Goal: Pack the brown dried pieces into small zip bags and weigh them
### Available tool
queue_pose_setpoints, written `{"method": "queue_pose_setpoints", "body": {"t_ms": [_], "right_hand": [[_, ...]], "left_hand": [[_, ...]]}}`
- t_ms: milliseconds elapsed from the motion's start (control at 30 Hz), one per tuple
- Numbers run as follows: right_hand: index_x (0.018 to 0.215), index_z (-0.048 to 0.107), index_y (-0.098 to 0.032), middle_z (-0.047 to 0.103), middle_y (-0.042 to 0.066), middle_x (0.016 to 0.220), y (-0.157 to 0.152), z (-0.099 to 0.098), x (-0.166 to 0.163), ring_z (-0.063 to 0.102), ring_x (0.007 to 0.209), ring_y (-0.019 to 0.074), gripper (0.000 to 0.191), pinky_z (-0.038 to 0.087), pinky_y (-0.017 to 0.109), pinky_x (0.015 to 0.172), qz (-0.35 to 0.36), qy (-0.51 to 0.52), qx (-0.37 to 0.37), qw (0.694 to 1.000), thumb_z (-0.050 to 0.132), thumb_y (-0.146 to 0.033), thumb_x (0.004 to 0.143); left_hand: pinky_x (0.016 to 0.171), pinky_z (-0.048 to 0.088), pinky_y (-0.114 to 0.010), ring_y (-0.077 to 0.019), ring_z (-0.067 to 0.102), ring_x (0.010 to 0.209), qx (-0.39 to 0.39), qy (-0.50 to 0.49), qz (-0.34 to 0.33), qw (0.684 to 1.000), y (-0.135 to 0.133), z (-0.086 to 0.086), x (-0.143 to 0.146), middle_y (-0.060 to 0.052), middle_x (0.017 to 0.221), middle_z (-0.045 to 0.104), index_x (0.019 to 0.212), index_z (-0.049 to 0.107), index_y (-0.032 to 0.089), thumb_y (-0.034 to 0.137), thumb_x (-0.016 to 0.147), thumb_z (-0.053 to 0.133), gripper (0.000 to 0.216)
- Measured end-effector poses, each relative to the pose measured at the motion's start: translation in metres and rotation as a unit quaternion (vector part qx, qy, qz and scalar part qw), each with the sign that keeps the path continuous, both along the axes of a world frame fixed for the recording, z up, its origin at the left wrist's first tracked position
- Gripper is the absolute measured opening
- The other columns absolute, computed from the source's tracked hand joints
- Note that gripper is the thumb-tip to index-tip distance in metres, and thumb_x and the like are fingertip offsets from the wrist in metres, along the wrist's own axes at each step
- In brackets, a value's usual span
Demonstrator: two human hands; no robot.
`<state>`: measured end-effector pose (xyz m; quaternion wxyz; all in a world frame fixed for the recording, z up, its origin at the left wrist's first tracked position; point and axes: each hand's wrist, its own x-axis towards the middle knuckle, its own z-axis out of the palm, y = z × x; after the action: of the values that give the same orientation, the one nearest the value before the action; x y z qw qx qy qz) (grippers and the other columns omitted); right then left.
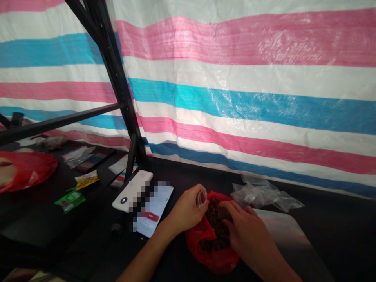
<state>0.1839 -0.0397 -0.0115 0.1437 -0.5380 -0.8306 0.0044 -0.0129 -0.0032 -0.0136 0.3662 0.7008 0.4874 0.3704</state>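
Note:
A red plastic bag [196, 248] stands open on the black table, filled with small dark brown dried pieces [216, 223]. My left hand [189, 209] is at the bag's upper left edge, its fingers curled round a small piece of clear plastic [201, 199] that looks like the mouth of a little bag. Inside the red bag, the fingers and thumb of my right hand [248, 231] close on some of the brown pieces; the fingertips are partly hidden among them.
Clear plastic bags [261, 194] lie behind my right hand, and a shiny flat sheet [282, 231] is to its right. Left of my arm are a lit phone [155, 215] and a white device [143, 178]. Farther left are a green packet [70, 201], a yellow packet [87, 180] and another red bag [38, 168]. A black metal frame [125, 105] rises before a striped tarp [235, 90].

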Motion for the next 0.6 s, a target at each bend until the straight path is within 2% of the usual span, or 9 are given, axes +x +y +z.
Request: {"method": "queue_pose_setpoints", "body": {"t_ms": [133,400,500,600], "right_hand": [[0.116,0.066,-0.026,0.074,0.004,0.117,0.001,-0.001,-0.002,0.072,0.085,0.0246,0.033,0.050,0.037,0.077,-0.016,-0.019,-0.022,0.999,0.059,-0.011,0.087],[0.119,0.064,-0.024,0.071,0.006,0.120,-0.002,0.011,-0.006,0.073,0.096,0.0292,0.025,0.054,0.040,0.079,-0.065,-0.009,-0.149,0.987,0.058,-0.025,0.095],[0.119,0.063,-0.025,0.070,0.006,0.124,-0.002,0.013,-0.007,0.072,0.098,0.0286,0.026,0.054,0.039,0.080,-0.057,0.004,-0.162,0.985,0.058,-0.022,0.094],[0.119,0.062,-0.027,0.068,0.005,0.126,-0.003,0.011,-0.009,0.072,0.098,0.0269,0.033,0.053,0.038,0.081,-0.036,0.021,-0.148,0.988,0.053,-0.012,0.091]], "left_hand": [[0.058,0.036,-0.022,-0.0106,0.048,0.063,-0.045,-0.032,-0.031,0.998,-0.001,-0.002,0.001,0.005,0.070,0.054,0.084,0.053,0.021,0.017,0.084,0.056,0.005],[0.060,0.036,-0.023,-0.0107,0.045,0.066,-0.061,-0.117,-0.055,0.990,0.001,-0.002,0.002,0.005,0.073,0.051,0.084,0.052,0.019,0.013,0.081,0.057,0.009],[0.061,0.036,-0.023,-0.0107,0.045,0.067,-0.067,-0.144,-0.062,0.985,0.002,-0.001,0.003,0.005,0.074,0.051,0.083,0.052,0.019,0.012,0.080,0.057,0.010],[0.061,0.036,-0.023,-0.0106,0.045,0.067,-0.064,-0.150,-0.064,0.985,0.002,-0.001,0.003,0.005,0.074,0.051,0.083,0.052,0.019,0.010,0.079,0.057,0.011]]}}
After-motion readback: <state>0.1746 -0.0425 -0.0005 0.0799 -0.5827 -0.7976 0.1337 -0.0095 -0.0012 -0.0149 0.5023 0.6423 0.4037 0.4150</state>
